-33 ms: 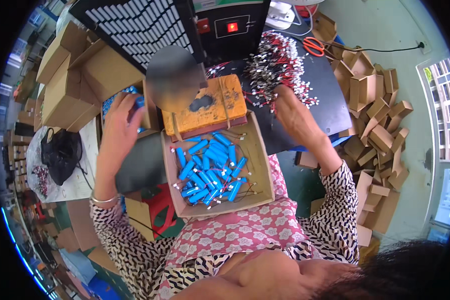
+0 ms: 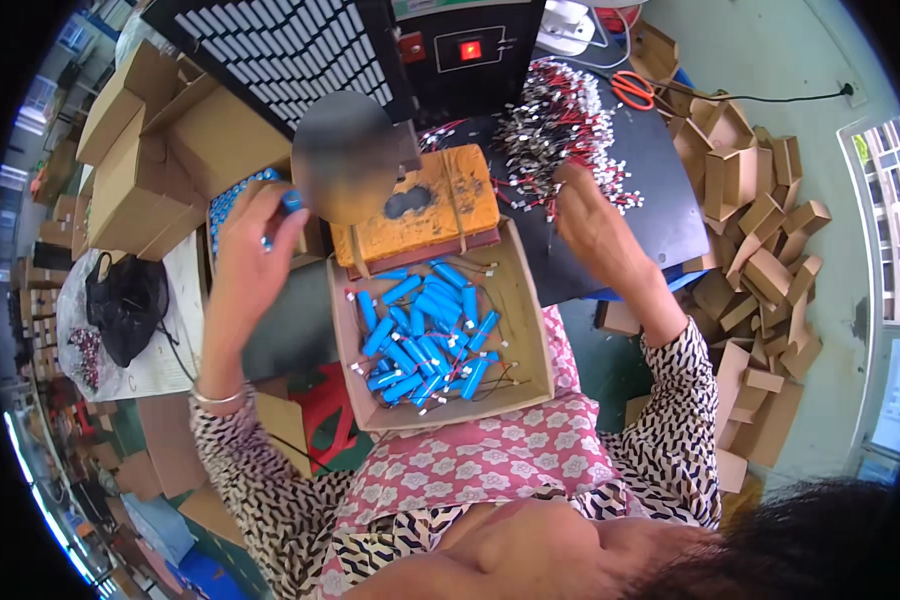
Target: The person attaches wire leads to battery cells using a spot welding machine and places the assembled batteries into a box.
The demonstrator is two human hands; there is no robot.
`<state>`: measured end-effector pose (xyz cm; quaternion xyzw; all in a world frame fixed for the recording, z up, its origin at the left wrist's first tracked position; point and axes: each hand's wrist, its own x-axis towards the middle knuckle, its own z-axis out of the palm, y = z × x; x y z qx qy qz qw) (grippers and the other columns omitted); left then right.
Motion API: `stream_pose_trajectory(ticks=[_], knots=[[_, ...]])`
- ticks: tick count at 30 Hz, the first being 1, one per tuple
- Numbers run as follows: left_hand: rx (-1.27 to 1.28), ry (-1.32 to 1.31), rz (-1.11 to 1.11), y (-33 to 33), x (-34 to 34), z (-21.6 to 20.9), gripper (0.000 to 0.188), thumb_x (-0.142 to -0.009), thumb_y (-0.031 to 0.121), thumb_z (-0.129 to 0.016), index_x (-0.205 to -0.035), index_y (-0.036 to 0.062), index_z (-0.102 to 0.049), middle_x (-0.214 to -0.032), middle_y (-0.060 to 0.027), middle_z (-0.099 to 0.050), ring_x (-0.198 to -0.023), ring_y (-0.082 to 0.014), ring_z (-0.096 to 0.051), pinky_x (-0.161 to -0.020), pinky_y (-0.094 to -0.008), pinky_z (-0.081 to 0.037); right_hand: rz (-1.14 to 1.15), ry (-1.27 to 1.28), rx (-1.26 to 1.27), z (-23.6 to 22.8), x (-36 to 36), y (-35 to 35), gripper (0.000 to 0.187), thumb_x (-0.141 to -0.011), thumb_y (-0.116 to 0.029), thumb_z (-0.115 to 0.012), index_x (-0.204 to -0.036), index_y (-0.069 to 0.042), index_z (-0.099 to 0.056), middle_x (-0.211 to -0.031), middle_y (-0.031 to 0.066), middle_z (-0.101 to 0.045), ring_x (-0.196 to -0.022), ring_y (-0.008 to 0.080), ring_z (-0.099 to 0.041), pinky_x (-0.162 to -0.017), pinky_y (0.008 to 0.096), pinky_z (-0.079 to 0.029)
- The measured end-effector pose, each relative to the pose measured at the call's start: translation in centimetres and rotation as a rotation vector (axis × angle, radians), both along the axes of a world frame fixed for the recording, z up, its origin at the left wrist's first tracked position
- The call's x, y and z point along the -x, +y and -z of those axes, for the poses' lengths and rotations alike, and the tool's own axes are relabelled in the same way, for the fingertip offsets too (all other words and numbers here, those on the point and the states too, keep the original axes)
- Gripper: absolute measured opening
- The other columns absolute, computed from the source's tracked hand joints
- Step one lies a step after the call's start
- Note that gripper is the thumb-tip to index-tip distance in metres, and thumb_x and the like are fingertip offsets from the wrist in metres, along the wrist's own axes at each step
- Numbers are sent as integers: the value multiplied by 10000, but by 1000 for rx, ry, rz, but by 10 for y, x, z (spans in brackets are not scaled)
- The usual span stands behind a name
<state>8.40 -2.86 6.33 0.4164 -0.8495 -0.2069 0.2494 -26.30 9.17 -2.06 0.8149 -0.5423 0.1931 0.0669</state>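
Fingers (image 2: pixel 288 205) of left hand (image 2: pixel 245 260) pinched shut on small blue cylindrical battery cell (image 2: pixel 292 200), held above open cardboard box of blue cells (image 2: pixel 232 205). Right hand (image 2: pixel 595 235) w/ fingers curled down into pile of red-black wire leads (image 2: pixel 560 120) on dark desk (image 2: pixel 660 190); grip can't be told. Shallow cardboard tray (image 2: pixel 530 330) of wired blue cells (image 2: pixel 425 335) sits on lap, btw both arms. Orange worn block (image 2: pixel 420 205) at tray's far edge.

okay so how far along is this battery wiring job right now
Done: a shallow cardboard box on the lap holds a pile of blue cells with wire leads. In hand: the left hand lifts one blue cell, and the right hand reaches into the loose wire leads. Left: many leads, plus more cells in the tray.
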Motion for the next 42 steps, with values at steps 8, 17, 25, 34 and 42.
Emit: stream_pose_trajectory(ticks=[8,17,25,34,42], knots=[[-99,347,41,19,61,46,151,-845,80,-658,-951,-26,-640,-806,-104,-592,-634,-152,-518,-571,-273,-408,139,-239,153,-52,-51,-16,83,-776,-18,-581,-856,-9,-564,-778,163,-531,-745,346,-565,-596,401,-476],[166,418,118,19,75,55,222,-796,22,-684,-1016,3,-659,-852,-131,-643,-714,-262,-585,-631,-330,-461,3,-940,-387,-64,-100,-44,178,-882,-111,-603,-885,65,-633,-818,114,-658,-669,101,-574,-605,264,-473],[144,399,57,22,69,61,218,-781,3,-682,-996,-5,-650,-891,-143,-640,-763,-311,-589,-667,-355,-466,8,-1024,-414,-56,-110,-63,232,-819,-142,-586,-755,81,-593,-650,212,-587,-510,176,-543,-517,328,-428],[103,396,43,23,84,53,198,-794,-2,-660,-992,1,-649,-874,-144,-637,-769,-322,-585,-677,-356,-464,-10,-1065,-329,-46,-102,-67,242,-814,-151,-584,-726,74,-580,-563,204,-506,-497,289,-543,-525,367,-427],[254,315,16,22,69,57,98,-815,40,-656,-903,6,-630,-815,-130,-592,-718,-298,-486,-645,-375,-397,-87,-534,-178,-64,-95,-33,340,-853,-32,-562,-1193,-14,-557,-1052,153,-611,-784,325,-606,-697,397,-495]])
